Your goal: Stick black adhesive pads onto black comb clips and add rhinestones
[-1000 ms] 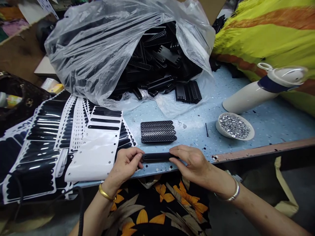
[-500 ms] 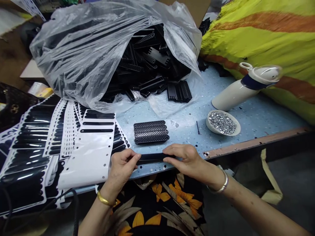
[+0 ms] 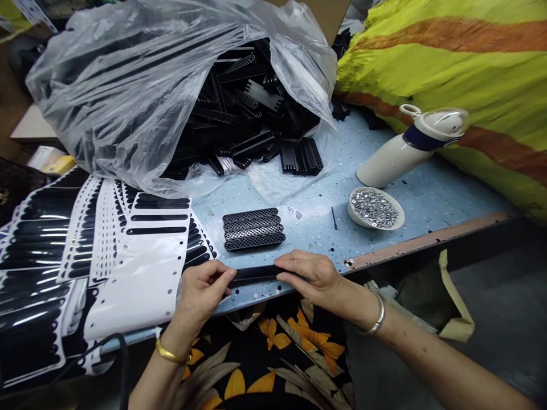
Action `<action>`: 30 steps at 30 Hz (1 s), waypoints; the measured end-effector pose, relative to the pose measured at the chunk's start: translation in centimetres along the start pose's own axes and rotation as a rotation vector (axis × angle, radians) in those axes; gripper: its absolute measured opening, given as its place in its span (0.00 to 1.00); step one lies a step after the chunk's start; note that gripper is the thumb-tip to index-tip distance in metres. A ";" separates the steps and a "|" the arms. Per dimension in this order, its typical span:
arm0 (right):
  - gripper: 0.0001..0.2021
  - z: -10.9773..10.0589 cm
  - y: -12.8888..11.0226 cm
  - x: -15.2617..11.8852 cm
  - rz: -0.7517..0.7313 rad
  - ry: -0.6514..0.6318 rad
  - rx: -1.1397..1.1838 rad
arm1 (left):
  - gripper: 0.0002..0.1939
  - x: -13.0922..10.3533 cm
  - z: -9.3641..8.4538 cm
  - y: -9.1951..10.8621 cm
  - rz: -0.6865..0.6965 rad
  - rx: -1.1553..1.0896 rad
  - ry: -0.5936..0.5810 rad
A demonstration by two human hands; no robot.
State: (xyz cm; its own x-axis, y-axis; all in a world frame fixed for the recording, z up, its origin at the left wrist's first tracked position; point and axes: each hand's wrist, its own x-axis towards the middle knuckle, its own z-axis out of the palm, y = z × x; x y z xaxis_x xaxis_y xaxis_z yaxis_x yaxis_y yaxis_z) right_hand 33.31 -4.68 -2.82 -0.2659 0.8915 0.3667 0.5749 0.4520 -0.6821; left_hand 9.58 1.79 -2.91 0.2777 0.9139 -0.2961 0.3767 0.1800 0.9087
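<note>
A long black strip piece (image 3: 253,274) lies along the front edge of the blue table (image 3: 427,199). My left hand (image 3: 200,293) pinches its left end and my right hand (image 3: 308,274) presses its right end. Just behind it sits a small stack of black mesh comb pieces (image 3: 253,229). To the left of my left hand lies a white backing sheet (image 3: 141,273) with black stickers left at its top, on a spread of more sticker sheets (image 3: 47,250).
A big clear plastic bag (image 3: 141,91) full of black comb pieces fills the back. A white bowl of silver bits (image 3: 375,208) and a tipped white bottle (image 3: 405,149) stand to the right. Yellow-orange cloth (image 3: 461,62) lies behind them. A black pin (image 3: 334,217) rests near the bowl.
The view has drifted so everything sits further left in frame. Both hands stay on the ends of the black strip at the table's edge.
</note>
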 end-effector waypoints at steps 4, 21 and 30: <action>0.11 0.0 0.0 -0.2 -0.012 -0.018 -0.017 | 0.13 0.0 0.0 0.1 0.011 -0.004 0.004; 0.08 -0.2 1.2 0.0 0.181 -0.019 0.226 | 0.13 0.1 -0.2 -0.5 0.057 0.010 -0.010; 0.06 -3.1 0.4 -0.6 0.395 0.232 0.139 | 0.13 0.0 -0.1 -0.5 0.051 0.016 0.001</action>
State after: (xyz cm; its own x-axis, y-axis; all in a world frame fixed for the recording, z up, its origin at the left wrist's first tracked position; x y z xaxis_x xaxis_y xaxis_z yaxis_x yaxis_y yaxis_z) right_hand 36.12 -5.09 -1.36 0.1415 0.9728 0.1832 0.4841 0.0935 -0.8700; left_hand 9.33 1.72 -3.29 0.2960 0.9220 -0.2494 0.3765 0.1274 0.9176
